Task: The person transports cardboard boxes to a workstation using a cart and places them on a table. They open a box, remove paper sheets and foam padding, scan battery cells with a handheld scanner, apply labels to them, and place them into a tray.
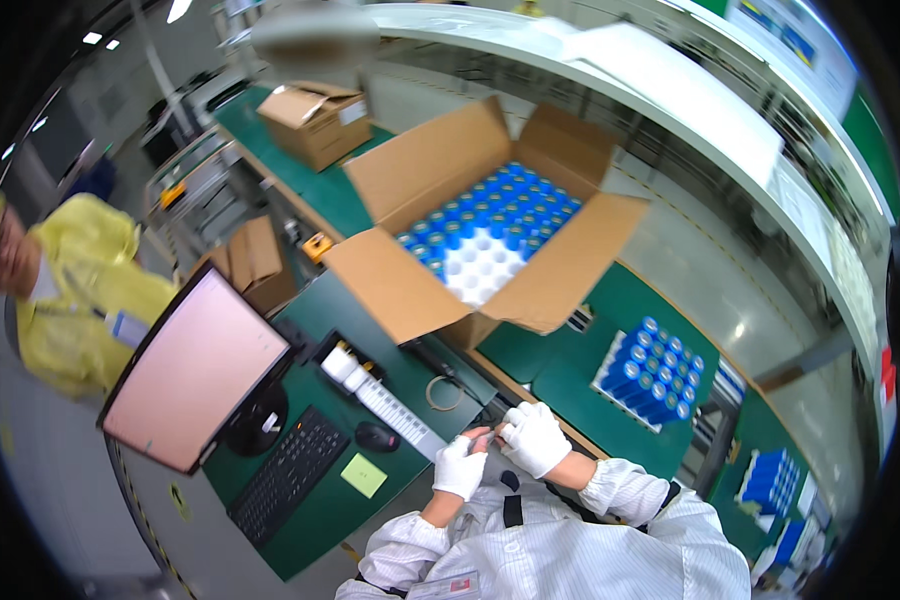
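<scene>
The person wears a white smock with fine stripes and gathered elastic cuffs. White gloves cover the left hand (459, 466) and right hand (535, 437). Dark straps cross the chest.

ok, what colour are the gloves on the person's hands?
White, on both the left hand and right hand; the head view shows them clearly.

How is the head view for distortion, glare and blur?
Head view: strong fisheye bending, with the shelf edge curving and dark corners; the monitor is washed out pale pink; a blurred patch sits at top centre; the gloved left hand and right hand are fairly sharp.
</scene>
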A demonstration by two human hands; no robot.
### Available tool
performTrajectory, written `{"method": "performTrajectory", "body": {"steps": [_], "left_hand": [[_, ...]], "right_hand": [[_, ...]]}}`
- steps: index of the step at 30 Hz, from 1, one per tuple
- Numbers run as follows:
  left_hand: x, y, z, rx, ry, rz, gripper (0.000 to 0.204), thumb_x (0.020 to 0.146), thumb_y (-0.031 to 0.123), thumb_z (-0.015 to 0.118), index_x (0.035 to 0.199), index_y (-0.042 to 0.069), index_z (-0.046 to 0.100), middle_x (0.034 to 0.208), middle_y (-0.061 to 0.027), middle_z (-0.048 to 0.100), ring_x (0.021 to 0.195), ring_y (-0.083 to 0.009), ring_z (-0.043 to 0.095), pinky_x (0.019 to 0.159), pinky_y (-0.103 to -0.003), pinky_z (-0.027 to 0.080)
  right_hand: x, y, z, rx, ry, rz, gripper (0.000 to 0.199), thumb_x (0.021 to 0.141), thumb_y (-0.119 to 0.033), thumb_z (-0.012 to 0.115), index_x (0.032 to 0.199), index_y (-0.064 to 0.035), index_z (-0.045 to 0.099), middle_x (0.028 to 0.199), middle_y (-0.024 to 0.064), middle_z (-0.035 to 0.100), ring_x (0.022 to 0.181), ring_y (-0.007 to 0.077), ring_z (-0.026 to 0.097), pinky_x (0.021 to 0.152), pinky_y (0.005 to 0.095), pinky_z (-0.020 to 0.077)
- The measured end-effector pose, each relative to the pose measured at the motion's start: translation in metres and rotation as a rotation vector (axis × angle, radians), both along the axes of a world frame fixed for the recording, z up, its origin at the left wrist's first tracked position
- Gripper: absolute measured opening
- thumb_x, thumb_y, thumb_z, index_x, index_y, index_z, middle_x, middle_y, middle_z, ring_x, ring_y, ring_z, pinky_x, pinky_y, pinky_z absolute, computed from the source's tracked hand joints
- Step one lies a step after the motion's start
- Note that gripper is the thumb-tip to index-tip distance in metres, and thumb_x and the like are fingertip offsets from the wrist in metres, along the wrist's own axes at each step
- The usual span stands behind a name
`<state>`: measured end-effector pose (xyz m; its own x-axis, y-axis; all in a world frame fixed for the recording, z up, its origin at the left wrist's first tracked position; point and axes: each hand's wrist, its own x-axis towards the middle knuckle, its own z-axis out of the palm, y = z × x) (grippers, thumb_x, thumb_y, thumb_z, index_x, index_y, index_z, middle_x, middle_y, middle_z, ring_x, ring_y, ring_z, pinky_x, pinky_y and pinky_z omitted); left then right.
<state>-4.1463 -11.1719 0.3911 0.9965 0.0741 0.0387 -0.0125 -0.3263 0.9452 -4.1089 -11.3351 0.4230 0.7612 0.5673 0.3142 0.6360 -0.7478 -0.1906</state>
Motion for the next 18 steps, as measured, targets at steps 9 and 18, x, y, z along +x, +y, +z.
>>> {"method": "performTrajectory", "body": {"steps": [9,18], "left_hand": [[0.044,-0.060,-0.040,-0.670,0.809,-0.259,0.024,0.092,0.013,0.053,0.108,-0.002,0.065,0.082,-0.0046,0.064,0.058,-0.0089,0.052,0.045,-0.021,0.036],[0.041,-0.156,-0.019,-0.652,0.955,-0.581,0.026,0.094,0.020,0.055,0.110,0.001,0.063,0.087,-0.0057,0.062,0.060,-0.0107,0.053,0.048,-0.021,0.036]], "right_hand": [[-0.049,-0.067,-0.003,0.327,0.102,-0.707,0.036,0.071,-0.024,0.075,0.103,-0.0123,0.065,0.080,0.0069,0.057,0.080,0.0298,0.057,0.069,0.0410,0.0460],[-0.122,-0.126,-0.058,1.131,0.643,-1.197,0.017,0.080,-0.019,0.068,0.089,-0.0047,0.072,0.079,0.0062,0.069,0.072,0.0136,0.063,0.070,0.0267,0.0500]]}}
